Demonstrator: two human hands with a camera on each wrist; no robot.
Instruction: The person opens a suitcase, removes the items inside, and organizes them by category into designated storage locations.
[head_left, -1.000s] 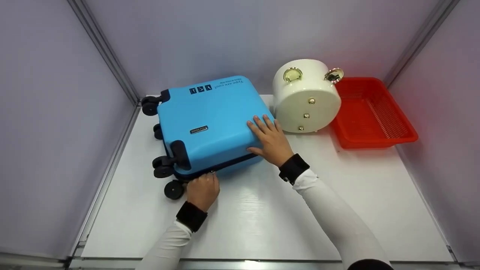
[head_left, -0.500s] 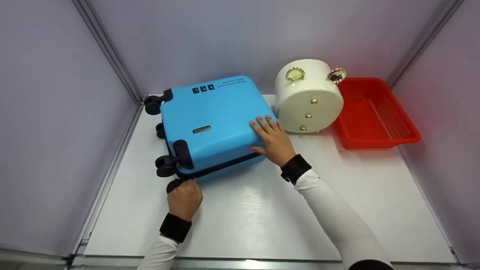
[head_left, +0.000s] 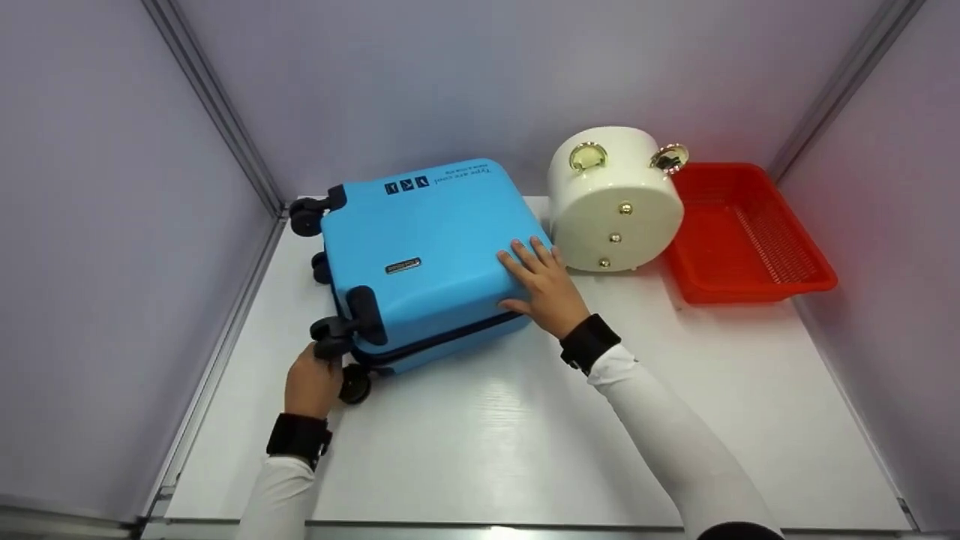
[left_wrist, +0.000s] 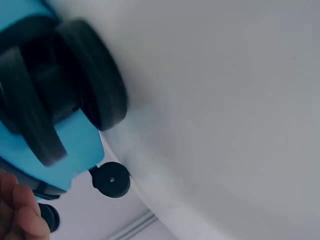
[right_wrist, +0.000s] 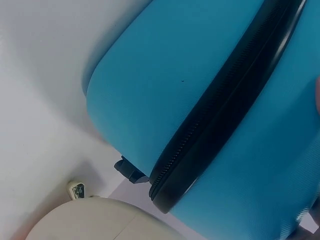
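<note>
A light blue hard-shell suitcase (head_left: pixel 435 232) lies flat on the white table, its black wheels (head_left: pixel 328 337) facing left. A dark zipper seam (right_wrist: pixel 215 110) runs round its side. At the near left corner, my left hand (head_left: pixel 311 384) reaches in beside the wheels, with its fingertips hidden behind a wheel in the head view. Its curled fingers (left_wrist: pixel 22 210) show at the seam in the left wrist view, pinching at the zipper pull, which itself is hidden. My right hand (head_left: pixel 551 292) rests spread on the suitcase's near right edge, fingers straight on the top shell.
A round cream-white case (head_left: pixel 615 202) with gold ear-shaped trims and gold studs stands right of the suitcase. Beside it sits a red plastic basket (head_left: pixel 720 294). Pale walls (head_left: pixel 375 75) enclose the table (head_left: pixel 495 457) at the back and sides.
My left hand has moved left along the front seam and round the corner to the wheel end. My right hand stays on the suitcase, which has barely moved.
</note>
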